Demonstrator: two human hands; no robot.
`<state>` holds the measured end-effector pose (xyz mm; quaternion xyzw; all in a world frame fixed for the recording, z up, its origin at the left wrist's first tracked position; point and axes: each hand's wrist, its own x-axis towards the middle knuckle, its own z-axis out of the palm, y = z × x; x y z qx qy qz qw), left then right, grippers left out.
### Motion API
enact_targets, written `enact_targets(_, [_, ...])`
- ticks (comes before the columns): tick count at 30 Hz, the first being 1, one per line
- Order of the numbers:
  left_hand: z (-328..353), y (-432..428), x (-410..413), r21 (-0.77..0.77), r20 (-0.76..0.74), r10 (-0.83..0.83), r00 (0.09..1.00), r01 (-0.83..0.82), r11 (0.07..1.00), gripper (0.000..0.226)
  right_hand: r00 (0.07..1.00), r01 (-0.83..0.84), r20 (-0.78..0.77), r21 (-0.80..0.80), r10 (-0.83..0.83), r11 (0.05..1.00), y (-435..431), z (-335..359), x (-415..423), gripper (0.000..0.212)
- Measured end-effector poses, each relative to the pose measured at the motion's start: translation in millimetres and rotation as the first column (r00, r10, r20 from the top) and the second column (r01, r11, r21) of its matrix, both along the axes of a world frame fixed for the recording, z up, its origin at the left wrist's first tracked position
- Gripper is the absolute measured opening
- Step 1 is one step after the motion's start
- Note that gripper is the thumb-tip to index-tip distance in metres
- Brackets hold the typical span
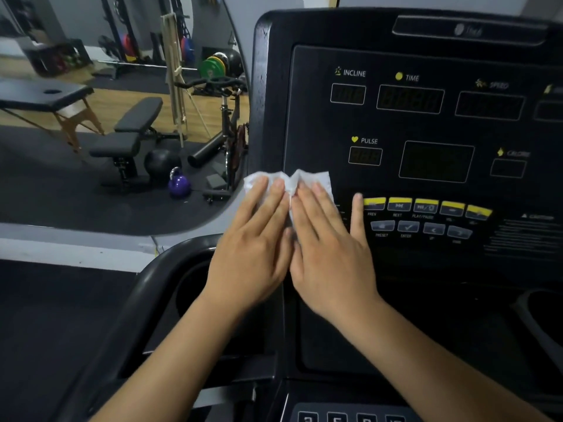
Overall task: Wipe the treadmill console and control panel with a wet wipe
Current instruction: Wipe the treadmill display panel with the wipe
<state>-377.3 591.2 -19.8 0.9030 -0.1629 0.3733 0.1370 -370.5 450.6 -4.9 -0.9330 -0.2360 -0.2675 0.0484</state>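
The black treadmill console (426,56) fills the right half of the view, with dark display windows and a row of yellow buttons (426,205). A white wet wipe (289,181) lies flat against the console's lower left edge. My left hand (256,239) and my right hand (329,239) press on it side by side, fingers straight. The right thumb reaches out towards the yellow buttons. Most of the wipe is hidden under my fingers.
A black cup holder (189,287) and a curved handrail (137,284) sit below left of the console. More keys (350,417) show at the bottom edge. A mirror at left shows a bench (131,129), a purple kettlebell (179,184), an exercise bike and weight plates.
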Motion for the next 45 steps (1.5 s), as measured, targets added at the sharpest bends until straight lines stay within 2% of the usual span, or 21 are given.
enact_targets(3, [-14, -3, -10, -0.021, -0.010, -0.022, 1.000, 0.022, 1.000, 0.046, 1.000, -0.019, -0.016, -0.039, 0.019, 0.999, -8, -9, -7, 0.054])
enact_targets(8, [20, -11, 18, -0.076, 0.024, 0.001, 1.000, 0.001, 0.997, 0.044, 0.999, 0.035, 0.019, 0.012, -0.035, 0.999, 0, 22, 18, 0.053])
enact_targets(16, [-13, -27, -6, -0.053, 0.009, -0.024, 1.000, 0.024, 0.998, 0.047, 0.999, 0.003, -0.032, -0.033, -0.004, 0.999, -21, -8, -6, 0.054])
enact_targets(21, [12, -33, 14, -0.065, 0.058, -0.025, 0.998, 0.029, 0.997, 0.045, 0.999, 0.047, -0.018, -0.031, -0.047, 0.998, -22, 17, 12, 0.053])
enact_targets(29, [-8, -41, -5, -0.023, -0.028, -0.027, 0.999, 0.027, 0.999, 0.047, 0.999, 0.035, -0.037, -0.024, -0.036, 0.999, -36, -7, -8, 0.053])
enact_targets(36, [24, -49, 18, -0.053, 0.002, -0.018, 1.000, 0.018, 0.998, 0.046, 0.997, 0.080, 0.001, 0.040, -0.080, 0.996, -37, 22, 14, 0.052])
enact_targets(42, [-6, -51, -2, -0.031, -0.031, -0.078, 0.996, 0.077, 0.997, 0.047, 0.997, 0.058, -0.050, -0.014, -0.059, 0.998, -50, -5, -10, 0.053])
enact_targets(45, [5, -54, 7, -0.020, -0.004, -0.063, 0.998, 0.063, 0.998, 0.047, 0.997, 0.071, -0.025, 0.002, -0.070, 0.998, -52, 8, 1, 0.052])
